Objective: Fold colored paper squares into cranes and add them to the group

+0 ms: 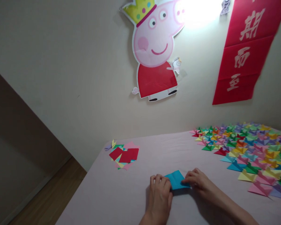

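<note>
A blue sheet of origami paper (176, 180), with a crease showing, is between my two hands near the front of the table. On its left edge, my left hand (159, 190) has its fingers curled over the paper. My right hand (198, 181) pinches the right corner between thumb and fingers. The paper's near edge sits slightly off the pink cloth and casts a shadow below. Parts of both side edges are hidden under my fingers.
A loose pile of coloured paper squares (128, 155), red on top, lies at the left. Beside it are small folded pieces (113, 143). Rows of colourful folded paper figures (248, 150) cover the right side. The pink-covered table (96, 187) meets a wall behind.
</note>
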`<state>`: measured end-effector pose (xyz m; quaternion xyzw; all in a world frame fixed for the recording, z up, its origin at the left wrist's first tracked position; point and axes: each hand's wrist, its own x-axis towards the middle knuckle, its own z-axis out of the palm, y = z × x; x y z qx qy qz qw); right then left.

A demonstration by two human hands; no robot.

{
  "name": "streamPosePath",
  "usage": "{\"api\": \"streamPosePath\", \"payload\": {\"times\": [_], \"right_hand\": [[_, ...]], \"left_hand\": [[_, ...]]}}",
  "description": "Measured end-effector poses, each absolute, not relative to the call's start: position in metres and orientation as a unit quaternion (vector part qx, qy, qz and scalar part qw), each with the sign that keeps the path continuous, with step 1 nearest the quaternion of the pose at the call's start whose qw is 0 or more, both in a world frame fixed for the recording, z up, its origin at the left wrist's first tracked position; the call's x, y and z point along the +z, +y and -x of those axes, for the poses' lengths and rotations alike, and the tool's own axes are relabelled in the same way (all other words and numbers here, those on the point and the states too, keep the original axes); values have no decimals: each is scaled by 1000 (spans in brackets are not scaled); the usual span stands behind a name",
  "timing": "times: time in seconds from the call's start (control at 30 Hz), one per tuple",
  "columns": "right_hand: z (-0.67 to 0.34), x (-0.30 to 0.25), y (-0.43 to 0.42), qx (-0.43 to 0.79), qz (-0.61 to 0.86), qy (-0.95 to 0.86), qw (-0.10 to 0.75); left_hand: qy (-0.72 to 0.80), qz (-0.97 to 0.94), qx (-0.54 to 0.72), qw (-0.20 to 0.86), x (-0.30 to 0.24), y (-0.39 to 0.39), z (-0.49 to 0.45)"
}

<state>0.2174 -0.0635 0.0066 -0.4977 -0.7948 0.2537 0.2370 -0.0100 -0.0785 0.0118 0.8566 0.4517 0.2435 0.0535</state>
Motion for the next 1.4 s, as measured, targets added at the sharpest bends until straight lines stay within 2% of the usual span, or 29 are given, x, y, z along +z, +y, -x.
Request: {"api": "streamPosePath", "payload": {"times": [0.1,0.37,0.5,0.63,0.9,1.4], "right_hand": [[-215,7,-65,226,523,-794,211],[-205,12,-49,222,522,-791,229],[-193,15,-38,212,555,-774,219],[-184,16,-33,207,574,-765,208],[-183,4,-30,248,585,-733,242],[-181,0,-28,243,594,-727,245]], "left_hand": [[464,-845,255,70,10,-78,8],[517,-807,258,119,15,-70,8],[527,-809,259,41,1,-74,8],[430,-872,231,-26,-30,-85,8],[411,-902,132,7,-49,-88,9],[428,-896,98,63,-36,-89,9]]}}
